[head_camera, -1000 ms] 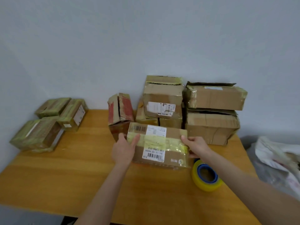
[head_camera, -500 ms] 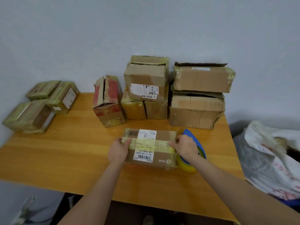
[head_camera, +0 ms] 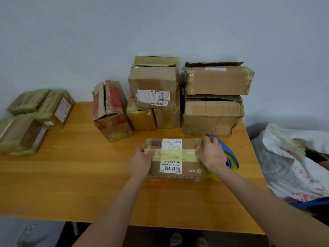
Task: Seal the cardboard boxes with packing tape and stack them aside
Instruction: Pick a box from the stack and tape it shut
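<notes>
Between the two hands, on the wooden tabletop, lies the cardboard box, flat, its long side running from one hand to the other. A yellow tape strip crosses its top lengthwise, over a white shipping label.

The left hand clasps the box's left end. Its thumb lies on top, on the end of the tape strip, and its fingers go down the end face out of sight.

The right hand is at the box's right end with its fingers curled. It is closed on the tape roll, yellow with a blue core, which stands on edge just outside that hand and against the box's right end. The back of the hand hides exactly how the fingers grip it.

Beyond the right hand, against the wall, two large boxes are stacked with their top flaps loose. Straight beyond the box between the hands, a labelled box sits on two smaller boxes. Beyond the left hand stands a red-taped box, tilted, with its top gaping.

Well off to the left of the left hand, several taped boxes wrapped in yellow-green tape sit at the tabletop's edge. Out past the right hand, off the tabletop, lies a white bag with red print.
</notes>
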`<state>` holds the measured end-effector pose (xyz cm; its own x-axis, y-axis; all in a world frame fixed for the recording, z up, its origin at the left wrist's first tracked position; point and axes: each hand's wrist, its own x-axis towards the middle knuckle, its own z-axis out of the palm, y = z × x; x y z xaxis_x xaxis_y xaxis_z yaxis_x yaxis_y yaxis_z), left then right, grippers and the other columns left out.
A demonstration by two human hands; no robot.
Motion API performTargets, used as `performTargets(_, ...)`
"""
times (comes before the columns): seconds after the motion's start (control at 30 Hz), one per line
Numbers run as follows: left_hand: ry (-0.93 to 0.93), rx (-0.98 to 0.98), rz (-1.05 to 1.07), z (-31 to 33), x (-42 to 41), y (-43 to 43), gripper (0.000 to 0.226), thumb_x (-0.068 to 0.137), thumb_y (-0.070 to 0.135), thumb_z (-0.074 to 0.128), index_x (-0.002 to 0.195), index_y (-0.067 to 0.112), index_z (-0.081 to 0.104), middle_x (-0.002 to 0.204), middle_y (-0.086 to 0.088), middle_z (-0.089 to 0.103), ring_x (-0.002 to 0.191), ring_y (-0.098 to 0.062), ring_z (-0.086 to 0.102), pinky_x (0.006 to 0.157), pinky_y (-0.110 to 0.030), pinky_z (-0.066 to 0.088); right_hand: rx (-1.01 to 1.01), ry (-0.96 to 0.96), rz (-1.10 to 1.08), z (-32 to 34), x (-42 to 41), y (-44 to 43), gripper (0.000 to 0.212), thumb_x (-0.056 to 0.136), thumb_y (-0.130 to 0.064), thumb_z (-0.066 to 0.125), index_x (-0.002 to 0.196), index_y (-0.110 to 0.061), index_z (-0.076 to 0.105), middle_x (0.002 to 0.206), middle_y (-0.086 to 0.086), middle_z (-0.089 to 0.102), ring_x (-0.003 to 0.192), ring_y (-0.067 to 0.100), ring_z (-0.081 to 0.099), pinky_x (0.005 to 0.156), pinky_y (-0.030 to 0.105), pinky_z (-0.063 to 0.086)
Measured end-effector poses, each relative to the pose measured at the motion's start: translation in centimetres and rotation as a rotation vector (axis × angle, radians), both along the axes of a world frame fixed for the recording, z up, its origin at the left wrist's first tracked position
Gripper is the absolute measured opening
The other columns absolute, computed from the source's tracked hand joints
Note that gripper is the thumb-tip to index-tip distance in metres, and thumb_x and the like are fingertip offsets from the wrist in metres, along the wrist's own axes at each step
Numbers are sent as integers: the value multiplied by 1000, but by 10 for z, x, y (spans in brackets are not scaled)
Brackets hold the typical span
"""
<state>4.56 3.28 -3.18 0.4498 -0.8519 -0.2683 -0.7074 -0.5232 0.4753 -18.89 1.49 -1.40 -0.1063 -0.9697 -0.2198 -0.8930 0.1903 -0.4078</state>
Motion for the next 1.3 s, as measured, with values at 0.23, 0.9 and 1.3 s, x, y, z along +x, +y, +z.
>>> performTargets(0.23,-104,-149,-187,-2,0,5,55,97,36,48,148,23,29,146,-7,39,128,-27,45,95,-42,49,45,256,473,-10,26,28,71,94,-66,19,155,-32,9,163,12,-6,150,28,-8,119,37,-4)
performTargets(0.9,-406,102,-567,2,-31,31,54,91,70,20,142,60,6,155,-18,-17,145,-39,-12,114,-57,-1,338,-58,-243,-39,-84,-1,36,90,-37,67,100,-8,46,77,6,54,69,22,58,53,31,43)
performTargets(1.3,-372,148,-517,9,-35,29,60,86,73,29,143,57,17,159,-21,-6,146,-41,-1,113,-53,25,476,-572,-413,-16,-107,-4,25,76,0,63,71,-10,41,60,6,38,50,20,33,50,32,27)
